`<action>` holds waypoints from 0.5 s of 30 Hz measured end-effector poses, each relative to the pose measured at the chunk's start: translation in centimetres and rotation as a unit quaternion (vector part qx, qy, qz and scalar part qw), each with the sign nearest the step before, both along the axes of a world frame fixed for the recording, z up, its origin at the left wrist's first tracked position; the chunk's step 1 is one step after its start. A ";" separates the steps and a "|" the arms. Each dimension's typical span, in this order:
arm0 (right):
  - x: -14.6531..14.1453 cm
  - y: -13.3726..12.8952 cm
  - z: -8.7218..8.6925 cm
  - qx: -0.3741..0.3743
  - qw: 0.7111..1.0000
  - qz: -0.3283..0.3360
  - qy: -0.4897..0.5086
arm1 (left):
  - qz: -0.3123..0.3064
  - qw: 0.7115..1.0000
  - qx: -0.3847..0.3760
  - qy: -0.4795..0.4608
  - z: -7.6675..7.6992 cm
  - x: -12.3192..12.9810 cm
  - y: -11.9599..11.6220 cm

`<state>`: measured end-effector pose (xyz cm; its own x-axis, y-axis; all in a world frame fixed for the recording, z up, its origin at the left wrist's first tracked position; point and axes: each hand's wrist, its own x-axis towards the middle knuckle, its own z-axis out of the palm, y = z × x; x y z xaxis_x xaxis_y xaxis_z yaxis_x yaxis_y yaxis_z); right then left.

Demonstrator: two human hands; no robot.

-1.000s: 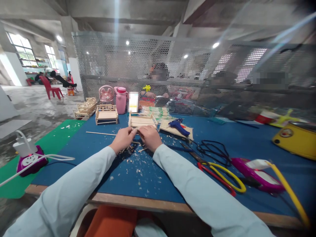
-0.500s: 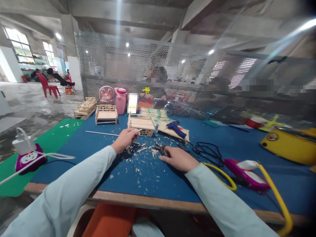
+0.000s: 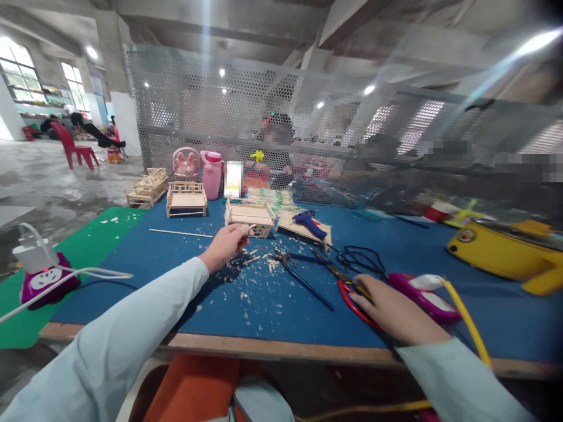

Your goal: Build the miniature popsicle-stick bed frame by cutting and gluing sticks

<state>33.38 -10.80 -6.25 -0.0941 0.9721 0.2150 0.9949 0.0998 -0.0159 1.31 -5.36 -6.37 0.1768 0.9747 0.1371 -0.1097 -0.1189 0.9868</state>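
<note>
My left hand (image 3: 229, 245) is closed in a pinch on a small pale wooden stick (image 3: 252, 226), just in front of a miniature wooden bed frame (image 3: 250, 212). On the right, my right hand (image 3: 389, 306) has its fingers closed round the handles of red-handled scissors (image 3: 352, 299), whose blades point up and left. Pliers with dark blue handles (image 3: 303, 280) lie spread on the blue mat, their jaws beside wood scraps (image 3: 272, 262). A blue glue gun (image 3: 309, 224) rests on a wooden panel (image 3: 288, 225) behind them.
Two more wooden frames (image 3: 187, 200) (image 3: 147, 186) stand back left, near a pink bottle (image 3: 212, 176). Purple power strips (image 3: 48, 278) (image 3: 433, 302) lie at both sides, with cables. A yellow pot (image 3: 497, 249) stands at right. Perforated metal screen (image 3: 176, 99) closes the back.
My right hand has left the pliers, which now lie open on the mat, and moved right to the scissors. The left hand stays nearly in place. The view has shifted slightly.
</note>
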 end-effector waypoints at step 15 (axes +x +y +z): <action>0.6 -2.2 1.9 -0.117 0.990 -0.058 0.050 | -0.006 1.000 0.002 -0.024 0.1 0.1 -0.1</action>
<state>33.95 -12.98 -4.32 0.0313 0.9994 -0.0150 0.9917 -0.0329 -0.1244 1.43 -5.47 -6.24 0.1820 0.9719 0.1493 -0.1585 -0.1209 0.9799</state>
